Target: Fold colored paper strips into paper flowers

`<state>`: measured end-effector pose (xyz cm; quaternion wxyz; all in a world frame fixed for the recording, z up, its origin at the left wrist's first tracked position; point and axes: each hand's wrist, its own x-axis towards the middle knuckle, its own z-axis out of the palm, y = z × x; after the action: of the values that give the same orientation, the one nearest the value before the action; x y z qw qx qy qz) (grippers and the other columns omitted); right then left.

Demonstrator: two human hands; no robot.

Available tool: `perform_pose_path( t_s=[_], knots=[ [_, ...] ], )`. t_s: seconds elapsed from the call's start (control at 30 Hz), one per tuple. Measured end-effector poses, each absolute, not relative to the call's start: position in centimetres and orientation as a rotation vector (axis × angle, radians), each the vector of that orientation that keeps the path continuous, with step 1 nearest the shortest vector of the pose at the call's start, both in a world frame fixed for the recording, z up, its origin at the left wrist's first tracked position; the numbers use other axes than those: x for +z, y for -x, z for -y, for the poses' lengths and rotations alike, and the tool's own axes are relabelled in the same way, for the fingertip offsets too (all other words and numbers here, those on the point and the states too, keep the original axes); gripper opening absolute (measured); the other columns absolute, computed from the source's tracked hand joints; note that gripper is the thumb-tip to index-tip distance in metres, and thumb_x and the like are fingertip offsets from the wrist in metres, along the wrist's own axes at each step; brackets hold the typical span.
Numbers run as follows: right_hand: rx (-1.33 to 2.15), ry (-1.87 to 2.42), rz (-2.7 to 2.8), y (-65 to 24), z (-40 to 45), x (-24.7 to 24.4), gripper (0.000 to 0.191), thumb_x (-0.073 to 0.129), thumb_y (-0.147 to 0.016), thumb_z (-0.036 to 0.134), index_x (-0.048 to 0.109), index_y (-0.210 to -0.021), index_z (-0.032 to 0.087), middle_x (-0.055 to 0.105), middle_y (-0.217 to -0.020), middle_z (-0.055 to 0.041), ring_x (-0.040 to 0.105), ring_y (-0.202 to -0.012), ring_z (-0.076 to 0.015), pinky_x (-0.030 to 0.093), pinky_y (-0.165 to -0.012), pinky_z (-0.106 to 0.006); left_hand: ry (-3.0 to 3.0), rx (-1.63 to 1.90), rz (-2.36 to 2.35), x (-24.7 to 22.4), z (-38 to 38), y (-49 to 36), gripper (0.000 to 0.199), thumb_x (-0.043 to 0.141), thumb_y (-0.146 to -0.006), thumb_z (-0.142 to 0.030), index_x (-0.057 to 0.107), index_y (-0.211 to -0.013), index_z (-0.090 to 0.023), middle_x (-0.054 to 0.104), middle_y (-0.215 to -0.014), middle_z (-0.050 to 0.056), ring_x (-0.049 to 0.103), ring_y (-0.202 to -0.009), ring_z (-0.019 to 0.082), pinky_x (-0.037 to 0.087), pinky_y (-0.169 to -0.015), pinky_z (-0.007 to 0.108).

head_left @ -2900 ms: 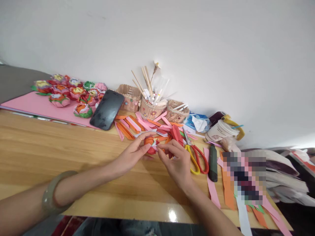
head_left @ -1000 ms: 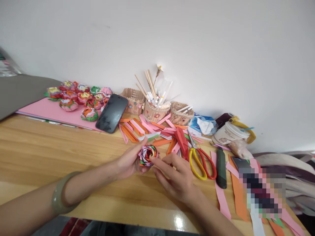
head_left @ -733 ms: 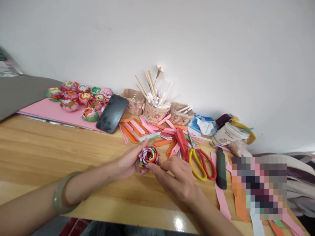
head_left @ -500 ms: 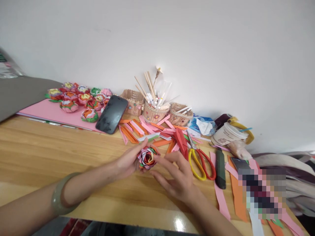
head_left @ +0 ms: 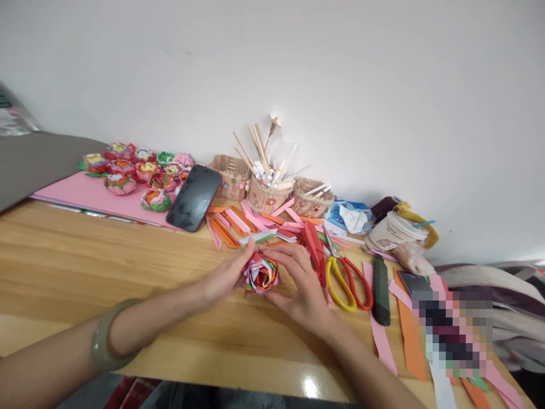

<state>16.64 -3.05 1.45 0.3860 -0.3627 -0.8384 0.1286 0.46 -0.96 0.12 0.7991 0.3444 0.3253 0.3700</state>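
A folded paper flower [head_left: 261, 274] in pink, red, green and pale yellow is held just above the wooden table, its layered top facing me. My left hand [head_left: 230, 271] grips its left side, thumb up along the edge. Round the right side curves my right hand [head_left: 303, 287], fingers along the back and thumb near the front, so both hands hold the flower. Folded paper strips [head_left: 255, 227] in pink, orange, red and white lie just behind it. To the right of my right hand are scissors [head_left: 343, 278] with yellow and red handles.
Several finished paper flowers [head_left: 120, 183] sit at the back left on pink sheets [head_left: 85, 187], beside a black phone [head_left: 193, 199]. Decorated baskets [head_left: 269, 197] with sticks and pens line the wall. At right are a dark green cutter [head_left: 381, 292], a paper cup [head_left: 395, 232] and more strips.
My right hand has gone from a finger poking into the flower's centre to wrapping its right side. The flower has turned and shifted slightly right.
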Motion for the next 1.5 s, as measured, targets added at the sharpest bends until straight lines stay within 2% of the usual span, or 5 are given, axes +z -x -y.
perform_pose_path(
  t_s=[0.17, 0.8, 1.0, 1.17, 1.5],
  knots=[
    [0.371, 0.858, 2.069, -16.8, 2.8, 1.4, 0.053, 0.071, -0.072, 0.018, 0.052, -0.121, 0.026, 0.058, -0.111, -0.0084, 0.054, -0.106, -0.0216, 0.047, -0.088, -0.038, -0.728, 0.872, -0.609, 0.5, 0.9, -0.4, 0.052, 0.047, -0.078, -0.06, 0.062, -0.102, -0.016, 0.067, -0.096, 0.007, 0.061, -0.085, 0.017, 0.048, -0.067, 0.024],
    [0.94, 1.07, 2.133, -16.8, 1.9, -0.3, 0.053, 0.078, -0.064, 0.021, 0.059, -0.114, 0.021, 0.058, -0.118, -0.0107, 0.054, -0.113, -0.025, 0.042, -0.098, -0.044, -0.943, 1.304, -0.93, 2.6, -2.1, 2.0, 0.021, 0.063, -0.075, -0.034, 0.063, -0.082, -0.015, 0.065, -0.093, 0.005, 0.059, -0.076, 0.014, 0.048, -0.066, 0.023],
    [1.012, 1.128, 2.311, -17.6, 2.0, 0.5, 0.086, 0.079, -0.061, 0.022, 0.038, -0.136, 0.025, 0.04, -0.139, -0.0132, 0.036, -0.13, -0.0287, 0.031, -0.105, -0.049, -1.215, 1.145, -1.061, 4.6, -3.2, 3.8, 0.016, 0.058, -0.076, -0.028, 0.061, -0.084, -0.015, 0.064, -0.09, 0.005, 0.058, -0.079, 0.014, 0.047, -0.065, 0.023],
    [1.044, 1.265, 2.34, -18.6, 1.9, 1.9, 0.078, 0.078, -0.061, 0.024, 0.043, -0.13, 0.02, 0.045, -0.132, -0.0127, 0.04, -0.124, -0.0276, 0.034, -0.103, -0.045, -1.615, 0.78, -1.023, 4.0, -3.0, 5.1, 0.014, 0.052, -0.077, -0.023, 0.059, -0.086, -0.016, 0.062, -0.092, 0.004, 0.058, -0.082, 0.016, 0.046, -0.066, 0.027],
    [0.824, 1.553, 2.154, -15.2, 3.9, 0.5, 0.061, 0.074, -0.064, 0.02, 0.046, -0.119, 0.021, 0.051, -0.119, -0.0089, 0.056, -0.103, -0.0248, 0.048, -0.084, -0.039, -2.031, 0.489, -0.897, -0.1, 0.5, 4.8, 0.056, 0.069, -0.069, -0.021, 0.048, -0.12, -0.027, 0.054, -0.126, 0.005, 0.047, -0.117, 0.023, 0.036, -0.1, 0.04]
  ],
)
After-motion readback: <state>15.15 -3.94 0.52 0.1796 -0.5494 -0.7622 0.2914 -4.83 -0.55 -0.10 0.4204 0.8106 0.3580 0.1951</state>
